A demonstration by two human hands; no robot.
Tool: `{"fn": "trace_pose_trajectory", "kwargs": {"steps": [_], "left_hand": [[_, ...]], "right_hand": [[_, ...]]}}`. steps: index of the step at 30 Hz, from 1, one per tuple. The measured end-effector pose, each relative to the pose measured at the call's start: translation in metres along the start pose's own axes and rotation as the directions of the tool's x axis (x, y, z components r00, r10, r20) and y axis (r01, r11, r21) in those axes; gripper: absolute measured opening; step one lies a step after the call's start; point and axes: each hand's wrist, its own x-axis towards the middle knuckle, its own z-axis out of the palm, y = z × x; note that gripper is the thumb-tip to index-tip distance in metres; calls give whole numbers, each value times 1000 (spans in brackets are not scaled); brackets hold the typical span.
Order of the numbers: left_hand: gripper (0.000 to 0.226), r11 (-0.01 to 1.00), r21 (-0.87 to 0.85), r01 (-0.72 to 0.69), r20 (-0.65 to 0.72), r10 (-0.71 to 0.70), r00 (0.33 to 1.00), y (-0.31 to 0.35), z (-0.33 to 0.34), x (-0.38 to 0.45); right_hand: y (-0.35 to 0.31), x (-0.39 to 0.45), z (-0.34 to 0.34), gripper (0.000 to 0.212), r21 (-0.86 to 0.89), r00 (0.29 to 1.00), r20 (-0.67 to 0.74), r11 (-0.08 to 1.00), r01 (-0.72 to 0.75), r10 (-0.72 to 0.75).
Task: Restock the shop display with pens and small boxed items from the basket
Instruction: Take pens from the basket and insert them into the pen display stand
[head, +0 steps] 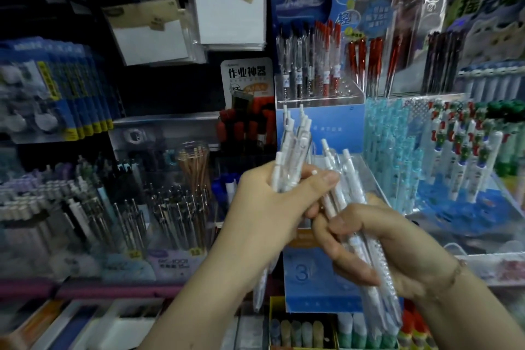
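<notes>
Both hands hold white pens at centre frame, before the blue display stand (321, 122). Left hand (272, 207) grips an upright bundle (292, 150); right hand (377, 247) grips wrapped pens (341, 179). Risk: the two bundles touch, so loose pens may slip and fall onto the lower shelf trays.

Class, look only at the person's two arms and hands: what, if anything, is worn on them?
Both forearms are bare, with no sleeves in view and no gloves. The right hand has a thin chain bracelet at the wrist. The left hand and its wrist show nothing worn.
</notes>
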Motion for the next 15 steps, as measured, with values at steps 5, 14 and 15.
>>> {"fn": "trace_pose_trajectory", "kwargs": {"steps": [5,14,15], "left_hand": [[17,996,72,-58,-30,60,998,4,-4,3],[9,915,324,-240,-109,288,951,53,-30,25],[10,885,376,-275,-88,329,940,58,-30,29]], "right_hand": [[-1,-2,6,16,-184,986,-144,982,54,-81],[-41,-7,13,9,-563,899,-337,825,46,-280],[-44,-5,11,9,-639,866,-375,769,18,-332]]}}
